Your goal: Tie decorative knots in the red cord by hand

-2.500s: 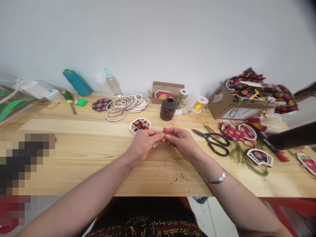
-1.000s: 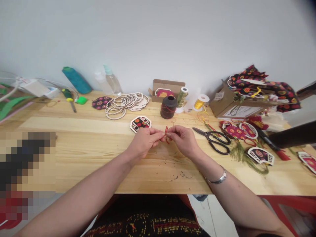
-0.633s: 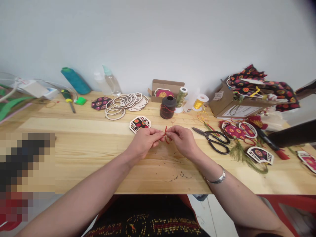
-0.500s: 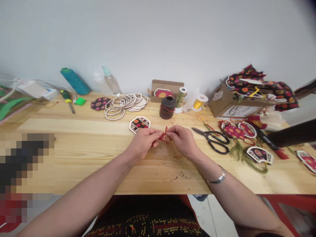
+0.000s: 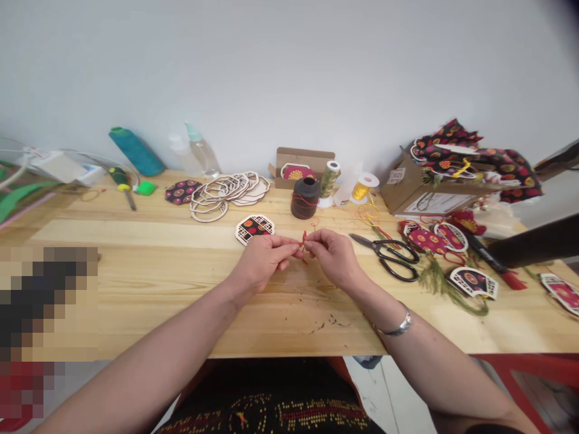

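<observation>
A thin red cord (image 5: 304, 237) is pinched between both hands above the middle of the wooden table (image 5: 149, 271). My left hand (image 5: 266, 258) grips it from the left, fingertips closed. From the right, my right hand (image 5: 332, 252) pinches it too, close to the left fingertips. Short ends of the cord stick out above and below the fingers. Just behind my left hand lies a patterned ornament (image 5: 253, 228) with a pale wooden frame, partly covered by that hand. Black-handled scissors (image 5: 393, 256) lie open to the right of my right hand.
Behind the hands stand a dark thread cone (image 5: 305, 199), a green spool (image 5: 331, 178) and a yellow spool (image 5: 362, 188). Wooden frames (image 5: 226, 193) lie at back left. A cardboard box (image 5: 407, 187) with patterned fabric and several ornaments occupy the right. A black post (image 5: 534, 241) crosses the right side.
The fingertips have drawn slightly closer together around the red cord, and less of it shows between them. The view has shifted slightly.
</observation>
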Tool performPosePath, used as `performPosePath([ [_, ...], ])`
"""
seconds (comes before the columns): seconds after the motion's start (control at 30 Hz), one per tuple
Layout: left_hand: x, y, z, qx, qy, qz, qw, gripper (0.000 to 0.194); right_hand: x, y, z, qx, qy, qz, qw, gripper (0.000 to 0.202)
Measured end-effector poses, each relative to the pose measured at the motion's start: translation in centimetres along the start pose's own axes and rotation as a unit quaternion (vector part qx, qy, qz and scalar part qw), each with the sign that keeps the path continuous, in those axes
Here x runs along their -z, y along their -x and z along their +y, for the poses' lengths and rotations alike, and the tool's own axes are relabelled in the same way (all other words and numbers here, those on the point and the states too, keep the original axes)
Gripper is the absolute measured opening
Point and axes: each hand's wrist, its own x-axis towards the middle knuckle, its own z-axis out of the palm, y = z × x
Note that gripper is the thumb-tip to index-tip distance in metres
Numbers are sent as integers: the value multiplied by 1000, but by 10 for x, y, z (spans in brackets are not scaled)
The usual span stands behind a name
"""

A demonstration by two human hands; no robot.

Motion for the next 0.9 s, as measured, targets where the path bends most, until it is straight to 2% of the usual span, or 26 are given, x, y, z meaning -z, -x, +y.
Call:
performPosePath([
  [0.3, -2, 2, 3, 1, 20, -6, 1000, 8, -1, -3, 2, -30, -79, -35, 996, 10],
  [0.9, -1, 2, 1, -17, 21, 15, 1000, 14, 1, -1, -2, -22, -28, -21, 999, 11],
])
